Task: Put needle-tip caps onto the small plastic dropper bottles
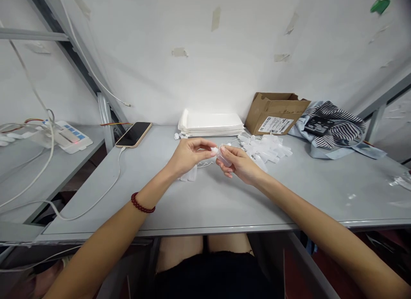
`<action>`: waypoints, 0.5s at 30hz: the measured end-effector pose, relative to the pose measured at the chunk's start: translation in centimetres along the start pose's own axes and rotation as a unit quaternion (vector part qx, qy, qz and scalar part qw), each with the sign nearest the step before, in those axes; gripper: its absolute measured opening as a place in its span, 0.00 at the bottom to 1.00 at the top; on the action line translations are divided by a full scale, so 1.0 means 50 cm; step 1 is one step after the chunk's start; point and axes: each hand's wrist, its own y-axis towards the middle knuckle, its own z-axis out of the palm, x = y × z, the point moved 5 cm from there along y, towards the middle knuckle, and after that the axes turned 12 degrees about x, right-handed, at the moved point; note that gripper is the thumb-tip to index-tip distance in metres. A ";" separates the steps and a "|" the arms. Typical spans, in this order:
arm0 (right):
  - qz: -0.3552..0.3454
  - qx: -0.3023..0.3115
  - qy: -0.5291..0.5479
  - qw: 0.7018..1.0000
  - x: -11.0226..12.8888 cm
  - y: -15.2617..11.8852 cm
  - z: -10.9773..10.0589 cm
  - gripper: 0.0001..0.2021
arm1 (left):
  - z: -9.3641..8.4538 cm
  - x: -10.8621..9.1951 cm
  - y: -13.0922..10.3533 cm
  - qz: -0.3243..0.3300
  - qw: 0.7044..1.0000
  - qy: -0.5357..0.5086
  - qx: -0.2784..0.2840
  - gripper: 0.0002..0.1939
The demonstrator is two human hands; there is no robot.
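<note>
My left hand (189, 156) is closed in a pinch on a small white piece (214, 150), whose kind is too small to make out. Meeting it from the other side, my right hand (239, 162) grips a translucent plastic sleeve (225, 158) between thumb and fingers. The white piece is at the sleeve's upper left end; whether it goes inside, I cannot tell. Beneath and left of the hands lie a few more frosted sleeves (190, 174) and a thin white cord (204, 164). A loose heap of similar translucent pieces (265, 149) spreads just beyond my right hand.
Against the wall sits a stack of white envelope-like sheets (212, 123). An open cardboard box (276, 112) and a bundle of striped cloth (335, 125) stand at the right. On the left, a phone (134, 134) is plugged into a white cable (119, 174); a power strip (69, 136) lies farther out.
</note>
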 end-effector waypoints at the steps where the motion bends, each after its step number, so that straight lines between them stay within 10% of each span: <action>1: -0.001 0.001 -0.001 1.000 0.000 -0.001 0.000 0.13 | -0.001 0.000 0.000 -0.005 1.000 0.001 0.004 0.11; 15: -0.037 0.018 -0.026 0.999 0.000 0.000 -0.005 0.13 | 0.006 0.016 0.001 -0.061 0.996 -0.011 0.061 0.13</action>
